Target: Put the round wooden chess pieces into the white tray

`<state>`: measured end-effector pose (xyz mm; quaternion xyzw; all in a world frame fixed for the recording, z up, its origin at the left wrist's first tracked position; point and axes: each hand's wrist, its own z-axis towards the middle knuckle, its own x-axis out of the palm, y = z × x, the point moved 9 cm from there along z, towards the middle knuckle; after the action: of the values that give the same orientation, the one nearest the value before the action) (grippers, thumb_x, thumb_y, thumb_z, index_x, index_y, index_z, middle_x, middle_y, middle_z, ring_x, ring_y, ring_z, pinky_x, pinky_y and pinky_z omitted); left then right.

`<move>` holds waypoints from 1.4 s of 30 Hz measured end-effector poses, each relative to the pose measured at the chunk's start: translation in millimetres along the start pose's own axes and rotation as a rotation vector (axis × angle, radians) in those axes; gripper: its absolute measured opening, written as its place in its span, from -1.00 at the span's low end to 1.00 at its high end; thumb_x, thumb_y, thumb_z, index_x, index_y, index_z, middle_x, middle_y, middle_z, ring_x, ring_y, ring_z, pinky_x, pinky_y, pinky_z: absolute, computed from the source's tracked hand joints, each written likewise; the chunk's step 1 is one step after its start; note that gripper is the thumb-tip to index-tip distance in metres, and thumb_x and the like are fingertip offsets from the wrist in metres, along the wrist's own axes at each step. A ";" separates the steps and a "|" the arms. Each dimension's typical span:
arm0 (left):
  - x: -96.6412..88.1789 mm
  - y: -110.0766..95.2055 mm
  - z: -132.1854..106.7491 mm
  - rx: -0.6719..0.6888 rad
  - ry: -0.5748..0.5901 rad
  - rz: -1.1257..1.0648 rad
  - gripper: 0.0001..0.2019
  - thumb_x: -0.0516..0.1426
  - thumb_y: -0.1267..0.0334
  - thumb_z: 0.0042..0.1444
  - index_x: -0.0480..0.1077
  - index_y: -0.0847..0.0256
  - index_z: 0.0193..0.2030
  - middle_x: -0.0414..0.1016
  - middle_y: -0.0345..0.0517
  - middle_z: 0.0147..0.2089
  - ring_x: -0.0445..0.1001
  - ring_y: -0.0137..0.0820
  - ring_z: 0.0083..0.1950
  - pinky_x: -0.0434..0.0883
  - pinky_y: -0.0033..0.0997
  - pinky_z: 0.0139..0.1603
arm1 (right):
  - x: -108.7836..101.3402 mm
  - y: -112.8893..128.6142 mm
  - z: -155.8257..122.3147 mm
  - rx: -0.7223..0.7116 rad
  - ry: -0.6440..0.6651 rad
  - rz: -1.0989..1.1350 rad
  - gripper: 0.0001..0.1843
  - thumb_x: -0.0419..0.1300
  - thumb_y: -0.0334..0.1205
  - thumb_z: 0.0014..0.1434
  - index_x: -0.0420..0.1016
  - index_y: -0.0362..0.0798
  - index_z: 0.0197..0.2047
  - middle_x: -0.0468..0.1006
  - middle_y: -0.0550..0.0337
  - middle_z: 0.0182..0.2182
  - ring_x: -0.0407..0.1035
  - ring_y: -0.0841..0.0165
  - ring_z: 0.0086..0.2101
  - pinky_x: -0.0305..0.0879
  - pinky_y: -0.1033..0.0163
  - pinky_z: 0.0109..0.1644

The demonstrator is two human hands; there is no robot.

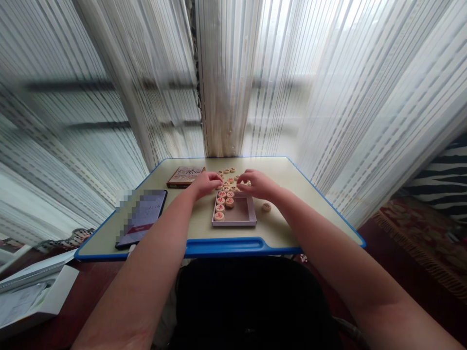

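Observation:
Round wooden Chinese chess pieces with red characters point(226, 188) lie in a loose cluster on the desk. My left hand point(207, 183) is curled down at the cluster's left side, and my right hand point(253, 183) reaches over its right side. Whether either hand grips a piece is hidden by the fingers. Below them, a shallow lilac cardboard tray point(234, 223) holds several pieces point(224, 200) in its left half. A single piece point(266, 206) lies on the desk to the right of the tray.
The cream desk point(270, 170) has a blue edge. A brown boxed game or book point(185, 176) lies at its back left, with a phone point(143, 218) at the left. Sheer striped curtains point(226, 73) hang behind, and a dark seat back point(248, 301) sits below the desk.

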<state>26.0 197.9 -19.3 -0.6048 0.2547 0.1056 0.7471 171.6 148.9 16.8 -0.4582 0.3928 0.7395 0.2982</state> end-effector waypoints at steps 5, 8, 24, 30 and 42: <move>0.4 1.4 -0.6 -0.025 -0.006 0.015 -0.81 0.14 0.22 -0.26 0.48 0.24 -0.47 0.47 -0.15 -0.48 0.38 -0.38 -0.38 0.29 -0.37 -0.32 | -20.1 -67.6 -6.9 0.506 0.008 -0.169 -0.74 0.08 -0.28 0.08 0.56 -0.03 -0.22 0.54 0.05 -0.21 0.40 0.27 -0.23 0.25 0.28 -0.29; 0.9 0.6 -0.8 -0.029 -0.005 0.024 -0.82 0.14 0.21 -0.26 0.47 0.23 -0.48 0.47 -0.16 -0.47 0.38 -0.38 -0.37 0.29 -0.38 -0.33 | -16.5 -80.5 -12.9 0.617 0.096 -0.161 -0.74 0.13 -0.24 0.01 0.56 -0.01 -0.22 0.57 0.07 -0.27 0.42 0.26 -0.27 0.24 0.28 -0.34; 1.5 1.2 1.1 -0.023 0.012 0.025 -0.81 0.15 0.22 -0.27 0.48 0.24 -0.47 0.46 -0.17 -0.49 0.38 -0.39 -0.39 0.29 -0.40 -0.35 | -4.0 -80.2 -17.4 0.655 0.224 -0.233 -0.67 0.22 -0.13 -0.12 0.53 -0.04 -0.23 0.56 0.04 -0.26 0.42 0.22 -0.28 0.25 0.25 -0.36; 2.5 -1.2 -1.8 -0.036 0.014 0.002 -0.83 0.16 0.23 -0.27 0.47 0.25 -0.49 0.46 -0.18 -0.51 0.37 -0.40 -0.41 0.29 -0.39 -0.36 | -5.7 -81.8 -18.9 0.665 0.202 -0.290 -0.49 0.21 -0.08 -0.08 0.45 -0.05 -0.02 0.50 -0.05 -0.09 0.40 0.14 -0.17 0.30 0.19 -0.29; 2.6 2.4 -0.5 -0.057 0.025 0.036 -0.81 0.16 0.21 -0.25 0.48 0.24 -0.46 0.47 -0.17 -0.47 0.37 -0.39 -0.38 0.29 -0.38 -0.33 | -0.9 -80.5 -14.6 0.612 0.214 -0.277 -0.60 0.22 -0.24 -0.11 0.51 -0.03 -0.11 0.51 0.01 -0.11 0.40 0.17 -0.18 0.31 0.21 -0.30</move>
<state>26.9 197.6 -22.8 -0.6223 0.2719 0.1188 0.7243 242.9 177.8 -11.1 -0.4715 0.5593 0.4878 0.4764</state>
